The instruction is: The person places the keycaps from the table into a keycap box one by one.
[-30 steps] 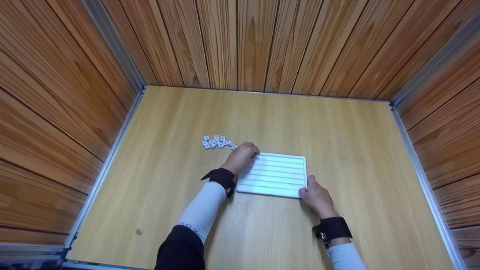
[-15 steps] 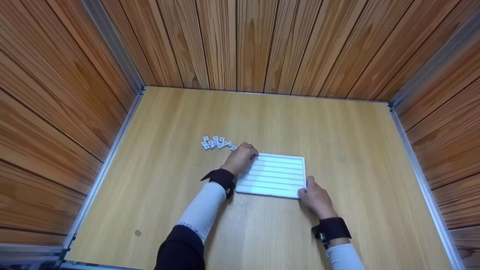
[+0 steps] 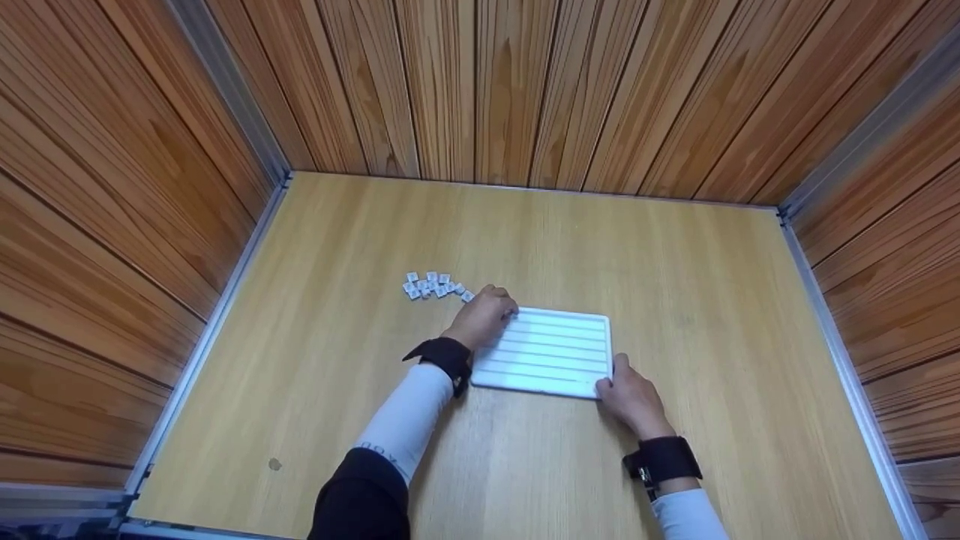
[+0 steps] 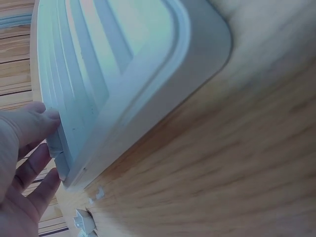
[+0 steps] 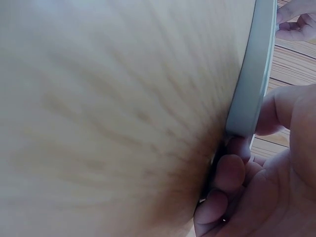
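A white ridged tray, rectangular with a raised rim, lies on the wooden table. At its far left corner, my left hand pinches a small white tile between thumb and fingers. The left wrist view has this tile against the tray's rim, partly covered by the fingers. My right hand grips the tray's near right corner, thumb at the rim and other fingers curled low at the side. Several small white square tiles lie in a loose group just beyond the left hand.
Wood-plank walls enclose the table at the back and both sides, with metal rails along the edges. A small dark spot marks the table at the near left. Both wrists wear black straps.
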Demonstrator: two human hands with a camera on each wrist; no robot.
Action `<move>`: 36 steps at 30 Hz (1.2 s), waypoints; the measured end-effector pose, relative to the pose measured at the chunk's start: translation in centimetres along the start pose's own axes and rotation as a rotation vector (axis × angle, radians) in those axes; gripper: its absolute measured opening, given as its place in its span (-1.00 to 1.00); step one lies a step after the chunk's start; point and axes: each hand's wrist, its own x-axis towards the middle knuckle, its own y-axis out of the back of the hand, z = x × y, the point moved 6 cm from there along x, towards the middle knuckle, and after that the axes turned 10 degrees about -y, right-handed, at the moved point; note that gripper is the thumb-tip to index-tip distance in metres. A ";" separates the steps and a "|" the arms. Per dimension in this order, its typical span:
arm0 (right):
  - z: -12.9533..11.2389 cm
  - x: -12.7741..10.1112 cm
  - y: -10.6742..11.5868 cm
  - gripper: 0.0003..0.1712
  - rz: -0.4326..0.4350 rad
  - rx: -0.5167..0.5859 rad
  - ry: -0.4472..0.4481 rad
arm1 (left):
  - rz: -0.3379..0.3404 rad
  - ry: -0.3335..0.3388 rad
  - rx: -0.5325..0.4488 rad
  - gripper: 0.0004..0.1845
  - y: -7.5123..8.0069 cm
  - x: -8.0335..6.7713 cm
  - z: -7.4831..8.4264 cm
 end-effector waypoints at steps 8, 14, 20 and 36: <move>-0.2 -0.1 0.1 -0.69 0.004 -0.024 0.004 | -0.009 0.026 0.006 -0.78 0.7 -0.2 -0.4; -0.2 0.0 0.1 -0.65 0.002 -0.024 -0.008 | 0.045 0.040 0.024 -0.79 1.7 -0.9 -1.2; -0.1 0.0 -0.1 -0.63 -0.005 -0.015 -0.011 | 0.055 0.080 0.035 -0.78 2.4 -1.8 -2.4; -0.1 0.1 0.0 -0.65 -0.025 -0.023 -0.020 | 0.179 0.209 0.063 -0.79 5.4 -5.0 -5.7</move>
